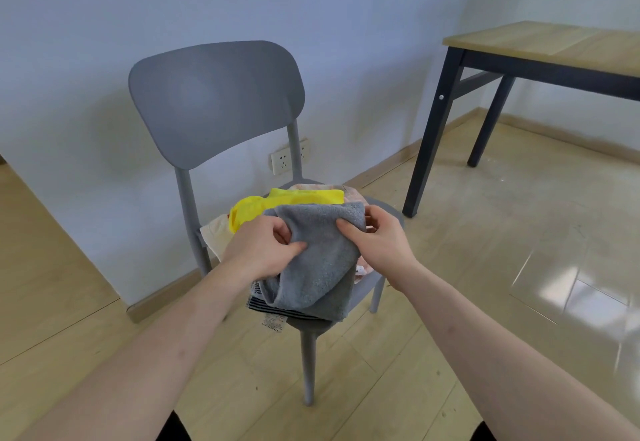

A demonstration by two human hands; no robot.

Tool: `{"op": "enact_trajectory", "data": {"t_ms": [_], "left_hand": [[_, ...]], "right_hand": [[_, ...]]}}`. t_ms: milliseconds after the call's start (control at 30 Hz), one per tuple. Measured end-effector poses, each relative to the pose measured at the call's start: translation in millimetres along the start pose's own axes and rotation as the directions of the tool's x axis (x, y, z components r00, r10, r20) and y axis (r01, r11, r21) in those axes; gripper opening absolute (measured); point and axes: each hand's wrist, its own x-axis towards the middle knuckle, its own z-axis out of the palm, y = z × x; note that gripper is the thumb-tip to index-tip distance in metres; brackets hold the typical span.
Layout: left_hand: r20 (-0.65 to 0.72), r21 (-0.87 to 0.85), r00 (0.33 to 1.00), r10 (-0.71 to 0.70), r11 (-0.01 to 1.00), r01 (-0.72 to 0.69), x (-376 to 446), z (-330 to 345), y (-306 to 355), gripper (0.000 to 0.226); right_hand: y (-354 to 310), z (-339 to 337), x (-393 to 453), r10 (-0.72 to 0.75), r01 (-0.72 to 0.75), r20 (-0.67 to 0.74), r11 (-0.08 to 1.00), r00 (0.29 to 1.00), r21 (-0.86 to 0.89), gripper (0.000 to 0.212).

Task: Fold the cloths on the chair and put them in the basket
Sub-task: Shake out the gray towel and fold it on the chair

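Observation:
A grey chair (214,94) stands against the wall with a pile of cloths on its seat. On top hangs a grey towel (318,267), lifted a little above the pile. My left hand (263,250) pinches its left side and my right hand (377,239) grips its upper right corner. Behind it lies a yellow cloth (277,203), with a cream cloth (216,232) at the left and a pinkish cloth (349,193) at the back right. A striped cloth with a label (277,310) pokes out under the towel. No basket is in view.
A wooden table with dark legs (554,49) stands at the right, close to the chair. A wall socket (282,161) sits behind the chair. Light wooden floor (485,267) spreads around the chair.

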Motion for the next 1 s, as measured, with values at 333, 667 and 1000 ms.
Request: {"op": "enact_trajectory", "data": {"t_ms": [333, 667, 1000], "left_hand": [[-0.097, -0.353, 0.986, -0.139, 0.931, 0.097, 14.9, 2.4, -35.0, 0.016], [-0.327, 0.017, 0.942, 0.079, 0.997, -0.078, 8.3, 4.9, -34.9, 0.032], [0.006, -0.005, 0.936, 0.352, 0.936, -0.352, 5.4, 11.3, -29.2, 0.024]], "right_hand": [[5.1, -1.7, -10.2, 0.069, -0.044, 0.123, 0.98, 0.99, -0.196, 0.079], [6.2, 7.4, -7.6, 0.106, -0.092, 0.061, 0.976, 0.993, -0.2, 0.047], [-0.4, 15.8, -6.4, -0.047, 0.055, 0.043, 0.977, 0.998, -0.206, 0.016]]}}
